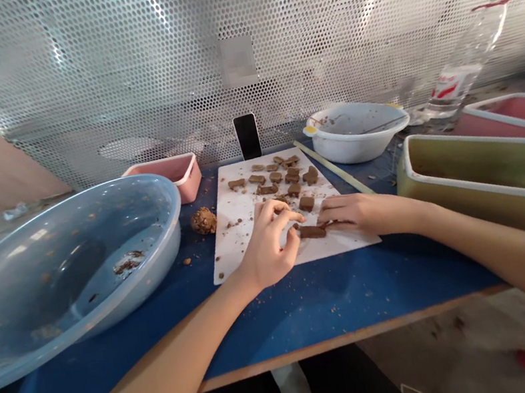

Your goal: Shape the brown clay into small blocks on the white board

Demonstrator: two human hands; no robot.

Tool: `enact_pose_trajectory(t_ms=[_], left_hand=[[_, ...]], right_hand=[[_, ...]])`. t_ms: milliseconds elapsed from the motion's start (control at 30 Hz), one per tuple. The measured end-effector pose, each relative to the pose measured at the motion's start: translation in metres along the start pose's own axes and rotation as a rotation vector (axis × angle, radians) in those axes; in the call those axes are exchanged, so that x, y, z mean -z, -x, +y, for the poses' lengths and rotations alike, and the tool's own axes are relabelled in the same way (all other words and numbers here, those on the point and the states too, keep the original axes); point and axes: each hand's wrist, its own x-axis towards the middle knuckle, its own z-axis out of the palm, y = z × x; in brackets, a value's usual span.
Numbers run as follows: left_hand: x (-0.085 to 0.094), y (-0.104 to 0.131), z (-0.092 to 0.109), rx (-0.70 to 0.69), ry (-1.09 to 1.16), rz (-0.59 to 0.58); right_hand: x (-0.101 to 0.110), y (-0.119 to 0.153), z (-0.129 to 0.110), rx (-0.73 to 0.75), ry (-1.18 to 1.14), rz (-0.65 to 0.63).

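Centrally, a brown clay block (pixel 313 232) lies near the front edge of a white board (pixel 231 254). Over the board, the left hand (pixel 269 244) curls at the block's left end, thumb and forefinger apart; the right hand (pixel 358 213) has its fingers at the right end. Whether either grips it, I cannot tell. More clay pieces (pixel 276 178) dot the board's far half; a blue basin (pixel 165 246) stands left of the board, a phone (pixel 247 137) behind it.
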Motion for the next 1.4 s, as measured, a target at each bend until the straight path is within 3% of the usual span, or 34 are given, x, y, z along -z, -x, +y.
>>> enact_pose_trajectory(t_ms=[367,633,1000,1400], left_hand=[[-0.001,0.0,0.0,0.005,-0.01,-0.012],[-0.005,0.002,-0.002,-0.041,-0.181,-0.269],[-0.004,0.002,0.001,-0.044,-0.271,-0.389],[-0.007,0.002,-0.001,-0.061,-0.266,-0.401]], right_hand=[[0.007,0.004,0.001,-0.213,-0.046,0.021],[-0.001,-0.001,-0.004,-0.35,-0.048,0.064],[-0.004,-0.003,-0.01,-0.312,-0.045,0.089],[-0.014,-0.001,-0.004,-0.279,-0.056,0.076]])
